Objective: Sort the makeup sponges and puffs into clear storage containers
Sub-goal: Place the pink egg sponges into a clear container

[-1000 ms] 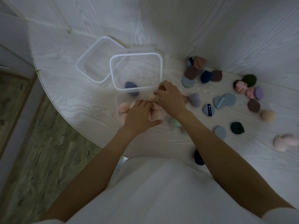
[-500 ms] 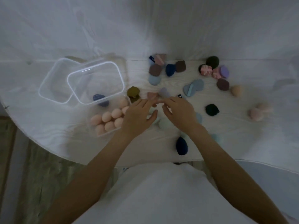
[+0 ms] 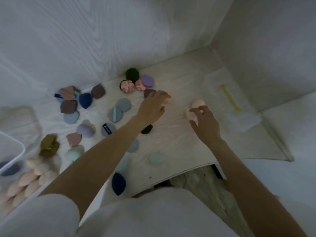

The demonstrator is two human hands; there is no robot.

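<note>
Left hand (image 3: 151, 107) out over mid-table, fingers spread and loose, tips on an orange sponge (image 3: 168, 100) but not gripping. Right hand (image 3: 206, 123) beside it, fingers curling around a pale pink sponge (image 3: 194, 111). Clear container (image 3: 12, 161) of pink sponges at the table's left edge.

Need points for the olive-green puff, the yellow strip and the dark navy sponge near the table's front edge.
olive-green puff (image 3: 49, 146), head view, centre of its top.
yellow strip (image 3: 230, 98), head view, midway along its length.
dark navy sponge (image 3: 118, 183), head view, middle of its rounded body.
</note>
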